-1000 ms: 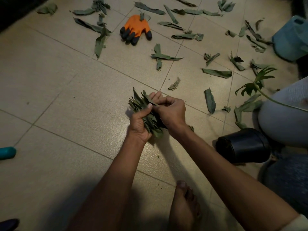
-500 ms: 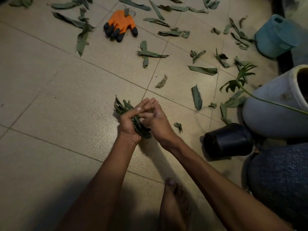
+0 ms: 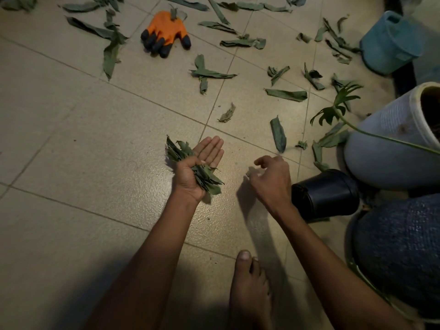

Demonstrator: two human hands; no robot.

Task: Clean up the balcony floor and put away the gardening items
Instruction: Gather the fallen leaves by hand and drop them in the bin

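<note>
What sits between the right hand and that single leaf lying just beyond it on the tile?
Nothing visible. The right hand hovers over bare tile, and the nearest single leaf lies ahead of it with only open floor between. The black pot lies off to the right, outside that path. The left hand holds the leaf bundle.

Glossy tiled floor [image 3: 71, 144]; matt dry leaves [image 3: 190, 163]; rubber-tipped cloth glove [image 3: 166, 32].

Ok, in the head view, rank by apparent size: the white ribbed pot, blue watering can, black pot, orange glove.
1. white ribbed pot, clearly largest, partly cut off at the edge.
2. blue watering can and black pot: look alike; the can lies farther away, so unranked.
3. orange glove, smallest.
</note>
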